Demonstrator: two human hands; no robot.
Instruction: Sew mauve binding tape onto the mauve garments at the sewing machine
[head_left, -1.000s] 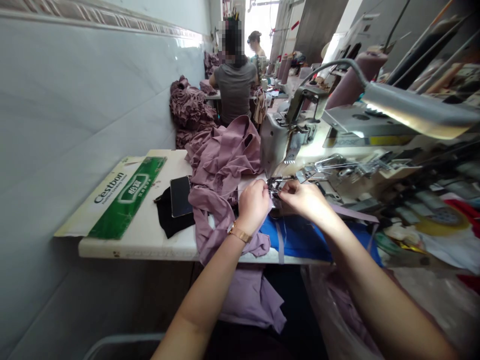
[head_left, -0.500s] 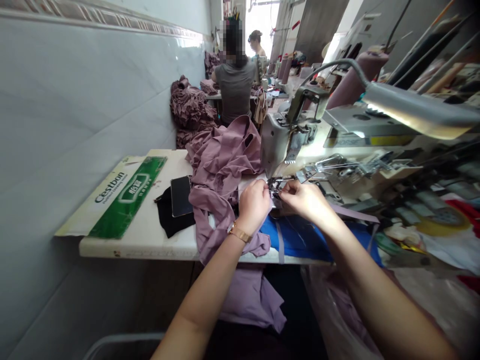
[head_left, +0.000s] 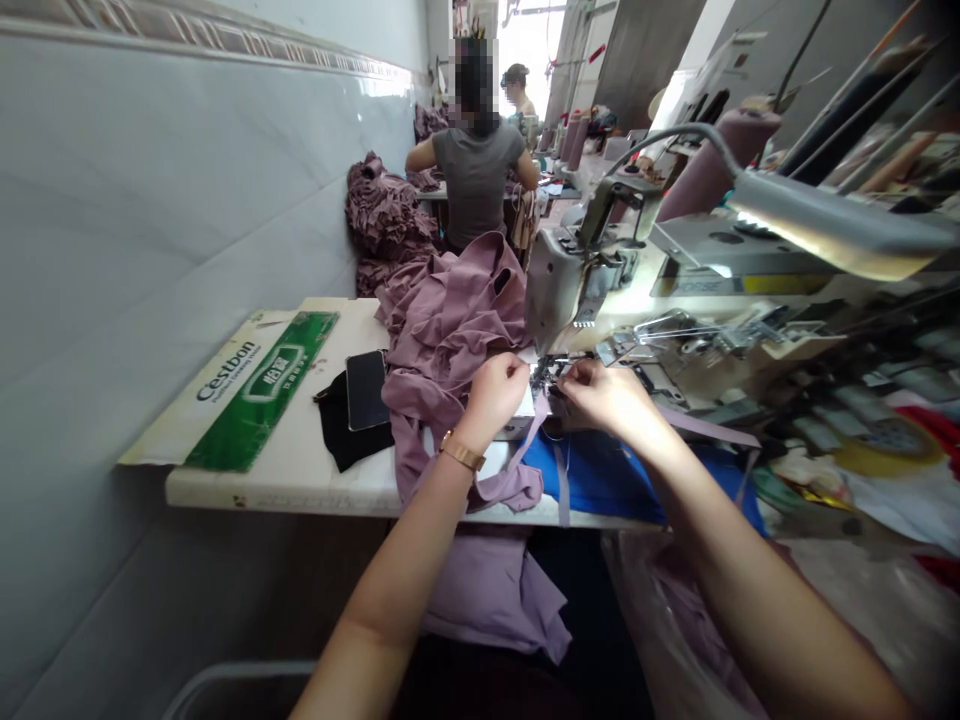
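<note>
A mauve knit garment (head_left: 450, 330) is held at the presser foot (head_left: 551, 372) of a grey industrial sewing machine (head_left: 559, 285). The fingers (head_left: 581, 378) of the right hand (head_left: 607, 395) are pinched on its edge; the left hand (head_left: 491, 400) is closed over the cloth. A black smartphone (head_left: 367, 390) lies on the bench (head_left: 277, 490).

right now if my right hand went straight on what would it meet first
Probably the metal presser foot of the sewing machine, just past the fingers of the right hand, though depth is unclear.
</note>
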